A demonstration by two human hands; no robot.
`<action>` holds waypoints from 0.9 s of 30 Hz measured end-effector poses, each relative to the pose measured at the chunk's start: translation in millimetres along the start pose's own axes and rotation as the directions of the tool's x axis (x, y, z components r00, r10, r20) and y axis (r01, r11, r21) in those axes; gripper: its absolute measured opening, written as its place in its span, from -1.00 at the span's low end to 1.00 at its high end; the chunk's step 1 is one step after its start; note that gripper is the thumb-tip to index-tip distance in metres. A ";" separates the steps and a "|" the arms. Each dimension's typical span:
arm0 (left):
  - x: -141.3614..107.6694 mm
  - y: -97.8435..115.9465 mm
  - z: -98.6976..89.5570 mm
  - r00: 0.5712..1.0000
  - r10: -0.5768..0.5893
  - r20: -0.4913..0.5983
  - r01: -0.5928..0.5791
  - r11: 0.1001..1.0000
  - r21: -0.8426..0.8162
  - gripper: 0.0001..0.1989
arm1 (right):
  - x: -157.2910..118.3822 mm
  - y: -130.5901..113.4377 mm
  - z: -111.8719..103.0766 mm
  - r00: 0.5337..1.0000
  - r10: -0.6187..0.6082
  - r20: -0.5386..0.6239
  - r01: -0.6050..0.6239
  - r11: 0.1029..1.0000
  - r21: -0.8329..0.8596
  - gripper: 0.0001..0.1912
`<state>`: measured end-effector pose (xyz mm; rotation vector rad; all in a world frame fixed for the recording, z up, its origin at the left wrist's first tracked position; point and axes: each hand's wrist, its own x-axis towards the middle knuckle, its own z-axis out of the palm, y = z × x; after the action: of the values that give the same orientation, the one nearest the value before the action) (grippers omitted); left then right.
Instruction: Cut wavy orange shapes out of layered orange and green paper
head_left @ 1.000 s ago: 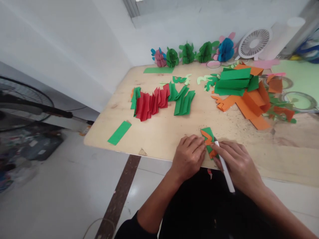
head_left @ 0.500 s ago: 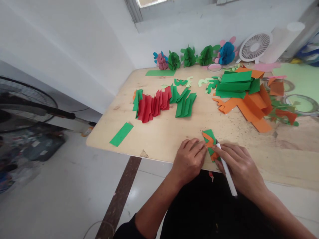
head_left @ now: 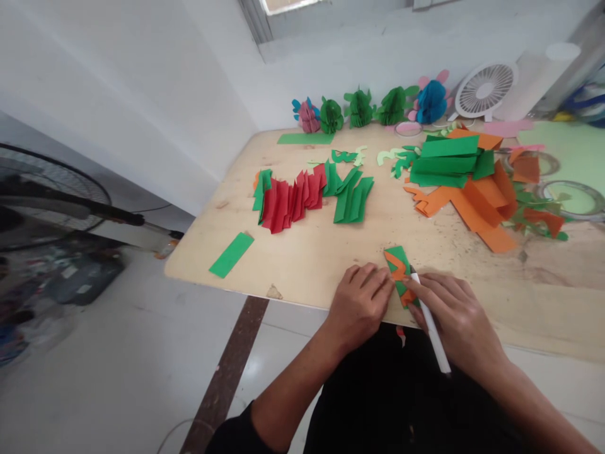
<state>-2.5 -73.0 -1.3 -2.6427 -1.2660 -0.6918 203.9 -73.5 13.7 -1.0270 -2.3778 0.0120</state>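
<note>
Pinching a pen (head_left: 432, 328), your right hand (head_left: 456, 309) lies at four o'clock of the green paper (head_left: 401, 288); your left hand (head_left: 360, 302), at eight o'clock, has an unclear grip.

The wooden table (head_left: 293, 258) bears 5 paper figures (head_left: 360, 110) behind, folded red paper (head_left: 276, 207) mid-left, and a green slip (head_left: 399, 252) in front.

no legible text, pale label (head_left: 84, 289) on dark box (head_left: 100, 275), unreadable
</note>
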 end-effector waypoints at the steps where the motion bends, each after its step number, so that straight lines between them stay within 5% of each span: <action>1: 0.4 -0.3 -0.5 1.000 0.001 0.005 -0.001 1.000 0.003 -0.77 | 0.0 -0.1 -0.1 1.000 0.000 -0.002 0.000 1.000 -0.003 -0.64; 13: 8.8 -3.5 -6.4 0.988 0.019 0.152 -0.023 0.999 0.022 -0.79 | -1.8 2.8 2.2 1.000 -0.017 -0.016 0.017 1.000 -0.008 -0.66; 27: 10.3 -0.6 -5.7 0.986 -0.042 0.159 0.051 0.997 -0.052 -0.77 | -0.8 1.2 0.9 1.000 -0.024 -0.014 0.023 1.000 -0.006 -0.64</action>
<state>0.7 -67.2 8.4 -2.7693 -1.3714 -0.5400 204.7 -73.0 12.3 -0.9986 -2.3785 -0.0101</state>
